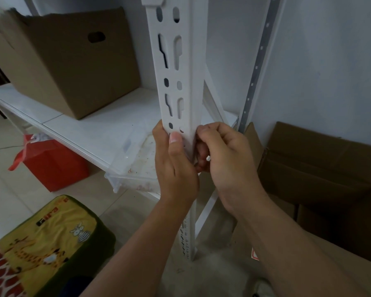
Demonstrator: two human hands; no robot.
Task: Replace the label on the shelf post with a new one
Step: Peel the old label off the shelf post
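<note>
Closest, a yellow giraffe-print cushion [41, 247] sits low on the floor at our left. Next, our left hand [176, 168] wraps the white shelf post [178, 82], thumb pressed flat on its slotted front face, fingers curled behind. Our right hand [221, 155] works at the post's right edge, fingertips pinched narrow on what looks like a thin white label [190, 142] lying flat on the post between our hands; whether it is the old one or the new one we cannot tell. We judge it light, limp and easily torn, so a corner is the place to take it, peeling slowly. Just behind, a clear plastic tub [135, 159] sits under the shelf board [90, 125]; a red bag [51, 161] stands leftward. Farthest, a cardboard box [77, 65] rests on the shelf.
</note>
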